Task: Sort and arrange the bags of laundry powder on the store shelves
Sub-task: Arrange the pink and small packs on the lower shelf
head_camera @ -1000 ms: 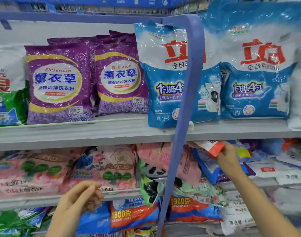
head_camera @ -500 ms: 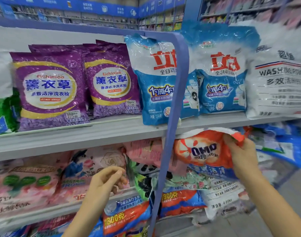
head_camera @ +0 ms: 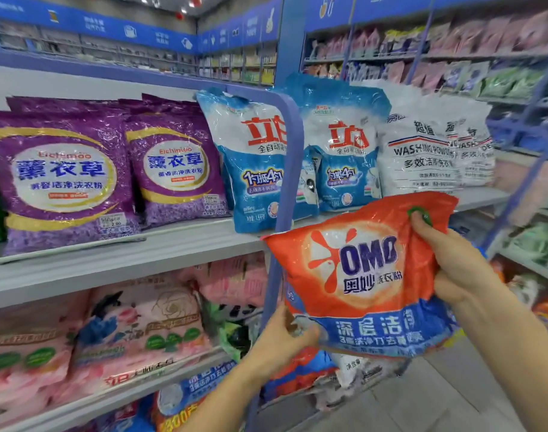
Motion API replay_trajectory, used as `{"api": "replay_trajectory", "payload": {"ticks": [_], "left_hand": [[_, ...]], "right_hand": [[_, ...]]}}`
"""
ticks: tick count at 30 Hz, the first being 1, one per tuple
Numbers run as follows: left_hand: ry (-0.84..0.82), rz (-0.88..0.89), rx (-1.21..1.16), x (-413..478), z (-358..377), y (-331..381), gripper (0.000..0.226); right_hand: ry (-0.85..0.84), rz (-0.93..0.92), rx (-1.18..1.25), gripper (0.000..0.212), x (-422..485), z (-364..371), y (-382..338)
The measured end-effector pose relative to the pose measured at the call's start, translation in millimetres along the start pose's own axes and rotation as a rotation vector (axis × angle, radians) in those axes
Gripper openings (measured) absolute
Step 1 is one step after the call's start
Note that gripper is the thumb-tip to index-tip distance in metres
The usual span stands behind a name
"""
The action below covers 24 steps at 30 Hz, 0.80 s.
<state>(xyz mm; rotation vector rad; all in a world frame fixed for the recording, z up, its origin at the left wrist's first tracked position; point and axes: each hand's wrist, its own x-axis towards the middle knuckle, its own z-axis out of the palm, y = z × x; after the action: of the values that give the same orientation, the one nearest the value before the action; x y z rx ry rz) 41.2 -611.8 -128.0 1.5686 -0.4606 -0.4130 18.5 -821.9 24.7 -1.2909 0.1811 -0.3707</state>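
Both hands hold the orange OMO bag (head_camera: 360, 275) up before the shelves — right hand (head_camera: 453, 263) gripping its top corner, left hand (head_camera: 282, 341) pinching its bottom edge; purple bags (head_camera: 60, 176) stand on the upper shelf (head_camera: 126, 257).

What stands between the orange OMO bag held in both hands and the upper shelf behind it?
The blue upright post stands just behind the left edge of the OMO bag, in front of the upper shelf. Past the post, the blue bags and the white bags fill that stretch of shelf.
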Motion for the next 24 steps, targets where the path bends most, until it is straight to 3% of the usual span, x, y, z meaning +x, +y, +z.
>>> {"api": "replay_trajectory", "payload": {"ticks": [1,4,8,12,15,17,22,24], "left_hand": [[0.038,0.052,-0.032,1.1,0.5,6.1,0.004],[0.145,0.211,-0.206,-2.5,-1.8,21.7,0.030],[0.293,0.303,-0.384,-14.3,-9.6,37.1,0.076],[0.407,0.348,-0.389,-32.5,-39.1,49.7,0.065],[0.454,0.349,-0.329,-52.9,-63.2,58.3,0.057],[0.491,0.353,-0.271,-64.6,-73.5,65.1,0.045],[0.603,0.384,-0.086,-91.9,-89.4,79.4,0.046],[0.678,0.386,-0.035,-103.2,-99.3,82.5,0.035]], "right_hand": [[-0.014,0.036,0.013,0.015,-3.2,2.4,-2.5],[-0.039,0.098,0.077,0.030,-9.7,11.6,-9.2],[-0.100,-0.077,-0.013,0.029,-12.2,21.2,-21.9],[-0.211,-0.440,-0.370,0.018,-14.2,22.0,-41.3],[-0.180,-0.733,-0.717,0.034,-15.0,42.9,-58.1],[-0.267,-0.892,-0.884,0.035,-20.1,80.2,-58.7],[-0.679,-0.939,-1.326,0.031,-25.6,177.7,-39.1],[-0.787,-0.962,-1.213,0.022,-23.2,199.3,-31.4]]}}
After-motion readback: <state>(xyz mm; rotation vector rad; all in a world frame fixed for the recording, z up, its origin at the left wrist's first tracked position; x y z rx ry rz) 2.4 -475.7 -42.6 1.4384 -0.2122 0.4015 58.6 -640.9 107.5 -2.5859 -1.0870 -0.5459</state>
